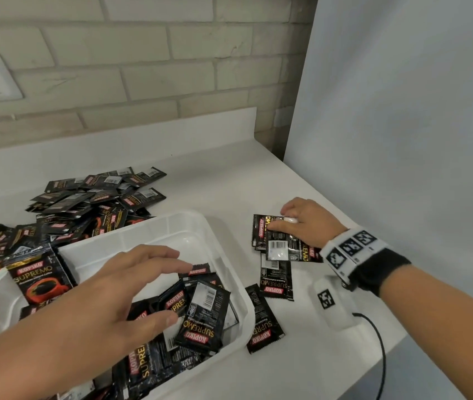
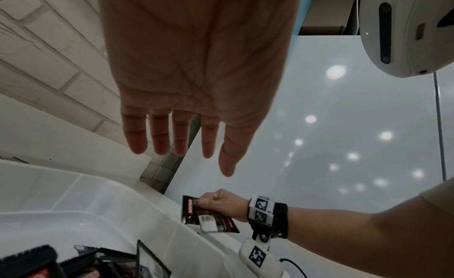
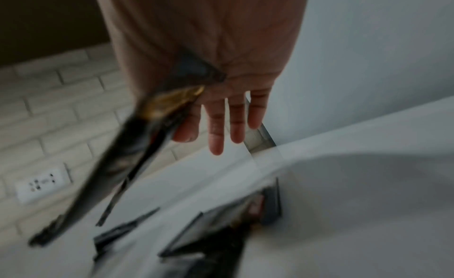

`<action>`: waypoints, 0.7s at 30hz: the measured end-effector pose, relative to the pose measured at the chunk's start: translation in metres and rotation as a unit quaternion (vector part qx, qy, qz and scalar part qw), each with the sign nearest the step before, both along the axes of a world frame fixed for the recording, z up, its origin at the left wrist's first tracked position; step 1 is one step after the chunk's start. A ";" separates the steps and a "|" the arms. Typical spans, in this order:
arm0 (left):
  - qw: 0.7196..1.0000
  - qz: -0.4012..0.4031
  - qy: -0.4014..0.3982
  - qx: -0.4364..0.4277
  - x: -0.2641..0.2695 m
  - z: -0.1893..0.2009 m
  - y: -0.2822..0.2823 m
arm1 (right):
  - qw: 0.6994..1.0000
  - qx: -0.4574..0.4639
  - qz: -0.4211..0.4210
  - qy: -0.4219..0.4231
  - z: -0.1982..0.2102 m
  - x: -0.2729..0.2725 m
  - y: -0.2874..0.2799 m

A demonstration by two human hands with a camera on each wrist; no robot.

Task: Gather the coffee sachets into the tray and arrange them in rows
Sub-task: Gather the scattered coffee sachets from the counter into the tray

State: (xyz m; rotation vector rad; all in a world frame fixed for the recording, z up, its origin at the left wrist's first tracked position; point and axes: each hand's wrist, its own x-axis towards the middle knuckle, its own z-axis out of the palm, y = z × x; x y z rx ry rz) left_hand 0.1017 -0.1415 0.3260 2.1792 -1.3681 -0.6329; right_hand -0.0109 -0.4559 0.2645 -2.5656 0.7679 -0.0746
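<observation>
Tray (image 1: 215, 226): under left hand (image 1: 119, 287), sachets jumbled, 0 rows.
Left hand: fingers spread, empty.
Right hand (image 1: 304, 223): pinching a few sachets (image 1: 280, 243).
Left over: pile (image 1: 85, 203) beyond left hand.

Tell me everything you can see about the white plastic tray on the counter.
The white plastic tray is a shallow, glossy, rectangular tub with rounded corners and a rolled rim, sitting flat on the white counter. Its near half holds a loose, unsorted jumble of black coffee sachets; the far half shows bare floor. More sachets from the pile behind it lean against its far and left walls. The open left hand hovers above it; whether it touches anything is unclear.
</observation>
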 end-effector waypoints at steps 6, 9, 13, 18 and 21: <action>1.000 0.024 0.001 0.009 0.001 0.001 0.007 | 0.992 -0.033 0.065 0.100 -0.018 0.014 -0.002; 0.999 0.031 0.000 0.012 0.002 -0.003 0.010 | 0.985 -0.053 0.106 0.123 -0.019 0.016 -0.004; 0.999 0.031 0.013 -0.004 0.003 -0.005 0.011 | 0.984 -0.067 0.088 0.139 -0.022 0.018 -0.007; 0.999 0.034 -0.001 -0.016 0.006 -0.004 0.010 | 0.984 -0.007 0.074 0.159 -0.018 0.011 -0.014; 0.999 0.035 -0.001 -0.007 0.005 -0.003 0.010 | 0.983 0.021 0.091 0.155 -0.015 0.006 -0.014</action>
